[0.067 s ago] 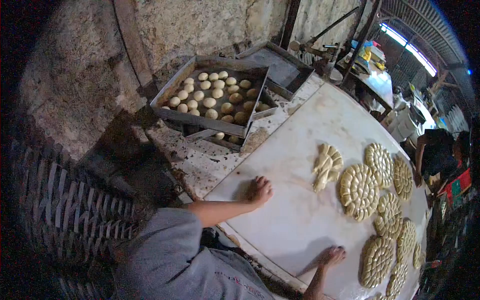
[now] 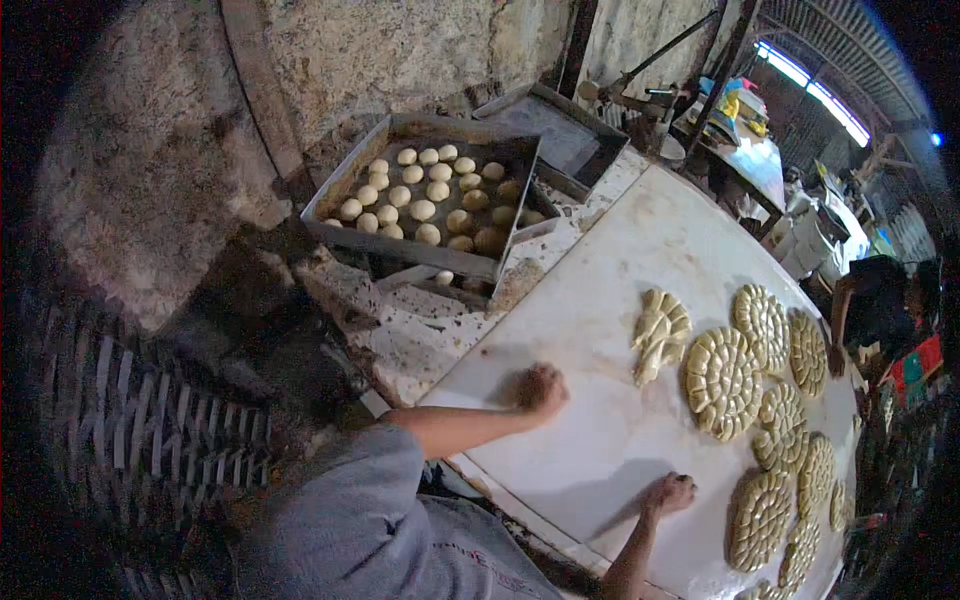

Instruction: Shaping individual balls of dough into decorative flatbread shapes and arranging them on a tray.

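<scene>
My left hand [image 2: 543, 393] is over the pale tabletop [image 2: 590, 280], blurred, with its fingers curled in. Nearer the table's front edge, my right hand [image 2: 672, 493] is closed like a fist, its shadow falling on the surface. Whatever either hand may hold is hidden. A loose bunch of glossy dough strips [image 2: 660, 335] lies beyond the hands and apart from them. To its right sits a round coil of notched dough [image 2: 722, 383], with several similar coils around it, one of them [image 2: 758, 520] right of my right hand.
At the back left, a deep metal tray [image 2: 335, 225] of round dough balls [image 2: 422, 210] is stacked over another. A flatter tray [image 2: 560, 140] stands behind it. Another person's arm [image 2: 838, 320] reaches in at the far right edge. A cluttered table [image 2: 750, 165] stands farther back.
My left hand has moved right and slightly nearer to me, toward the middle of the table. The right hand has shifted slightly right and away from me. The dough coils stay put.
</scene>
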Tool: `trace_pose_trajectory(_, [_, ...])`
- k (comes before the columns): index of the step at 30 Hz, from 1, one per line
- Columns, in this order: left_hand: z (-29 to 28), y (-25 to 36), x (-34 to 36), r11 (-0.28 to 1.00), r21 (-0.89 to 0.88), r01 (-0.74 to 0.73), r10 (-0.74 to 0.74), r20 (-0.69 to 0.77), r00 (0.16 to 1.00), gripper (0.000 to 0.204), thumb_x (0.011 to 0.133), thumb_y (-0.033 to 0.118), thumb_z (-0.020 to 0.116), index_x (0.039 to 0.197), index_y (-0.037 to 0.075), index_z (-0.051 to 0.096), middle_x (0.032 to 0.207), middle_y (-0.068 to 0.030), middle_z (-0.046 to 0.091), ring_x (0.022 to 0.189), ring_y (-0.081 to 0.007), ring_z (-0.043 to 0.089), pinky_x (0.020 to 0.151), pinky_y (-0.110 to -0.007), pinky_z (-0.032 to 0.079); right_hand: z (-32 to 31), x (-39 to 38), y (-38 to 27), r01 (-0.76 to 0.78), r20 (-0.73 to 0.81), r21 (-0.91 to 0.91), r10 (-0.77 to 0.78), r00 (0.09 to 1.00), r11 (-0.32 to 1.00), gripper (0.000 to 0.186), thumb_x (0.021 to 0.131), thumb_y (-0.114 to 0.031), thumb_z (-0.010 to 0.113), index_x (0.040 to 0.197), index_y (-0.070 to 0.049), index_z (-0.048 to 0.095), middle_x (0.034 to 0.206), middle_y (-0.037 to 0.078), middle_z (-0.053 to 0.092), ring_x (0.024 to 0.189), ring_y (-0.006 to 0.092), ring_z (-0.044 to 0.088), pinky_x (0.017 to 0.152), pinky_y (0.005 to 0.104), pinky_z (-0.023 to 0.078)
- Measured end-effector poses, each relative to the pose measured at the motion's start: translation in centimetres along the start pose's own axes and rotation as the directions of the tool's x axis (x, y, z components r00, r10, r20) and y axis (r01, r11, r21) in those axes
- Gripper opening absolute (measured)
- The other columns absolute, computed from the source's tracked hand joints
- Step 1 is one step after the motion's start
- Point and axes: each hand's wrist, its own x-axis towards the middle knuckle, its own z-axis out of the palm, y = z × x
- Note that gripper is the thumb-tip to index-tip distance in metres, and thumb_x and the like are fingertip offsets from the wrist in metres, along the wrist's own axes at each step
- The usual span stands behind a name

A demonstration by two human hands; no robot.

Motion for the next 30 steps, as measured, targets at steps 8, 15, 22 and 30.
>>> trace_pose_trajectory(8, [-22.8, -2.8, 8.3, 0.697, -0.596, -0.398, 0.705, 0.67, 0.232, 0.032, 0.064, 0.017, 0.058, 0.092, 0.001, 0.059, 0.092, -0.0163, 0.061, 0.077, -0.0249, 0.059, 0.061, -0.038, 0.047, -5.8, -10.2, 0.7, -0.436, 0.231, 0.801, 0.461, 0.857, 0.41, 0.03, 0.077, -0.02, 0.051, 0.097, 0.003, 0.057, 0.103, 0.018, 0.054, 0.105, 0.0335, 0.048, 0.09, 0.0403, 0.04])
trace_pose_trajectory(15, [-42.5, -23.5, 29.1, 0.762, -0.525, -0.379, 0.083, -0.501, 0.861, 0.022, 0.069, 0.01, 0.064, 0.088, -0.001, 0.059, 0.083, -0.0166, 0.062, 0.078, -0.0259, 0.061, 0.071, -0.036, 0.049, -5.4, -12.7, -11.5, -0.233, -0.011, 0.808, 0.41, 0.912, 0.541, 0.036, 0.08, -0.016, 0.06, 0.107, 0.005, 0.052, 0.116, 0.015, 0.046, 0.093, 0.0254, 0.051, 0.075, 0.0362, 0.046])
trace_pose_trajectory(22, [-34.2, -37.7, 38.9, 0.944, 0.316, -0.095, 0.184, -0.265, 0.947, 0.045, 0.077, 0.014, 0.059, 0.118, -0.001, 0.049, 0.113, -0.0221, 0.053, 0.106, -0.0351, 0.051, 0.09, -0.041, 0.043, 2.8, -11.2, -9.8, 0.016, -0.492, -0.365, -0.208, 0.846, 0.931, 0.021, 0.08, -0.022, 0.054, 0.089, -0.003, 0.054, 0.087, 0.015, 0.051, 0.084, 0.0359, 0.048, 0.076, 0.0465, 0.04])
trace_pose_trajectory(30, [-51.0, -28.5, 21.2, 0.583, -0.797, -0.156, 0.537, 0.235, 0.81, 0.04, 0.083, 0.019, 0.058, 0.118, 0.001, 0.052, 0.121, -0.0084, 0.053, 0.112, -0.0177, 0.048, 0.096, -0.032, 0.037, 1.1, -15.3, -23.4, 0.073, -0.187, 0.075, -0.058, 0.981, 0.994, 0.022, 0.072, -0.018, 0.058, 0.087, -0.003, 0.06, 0.095, 0.013, 0.058, 0.096, 0.0311, 0.051, 0.093, 0.0432, 0.034])
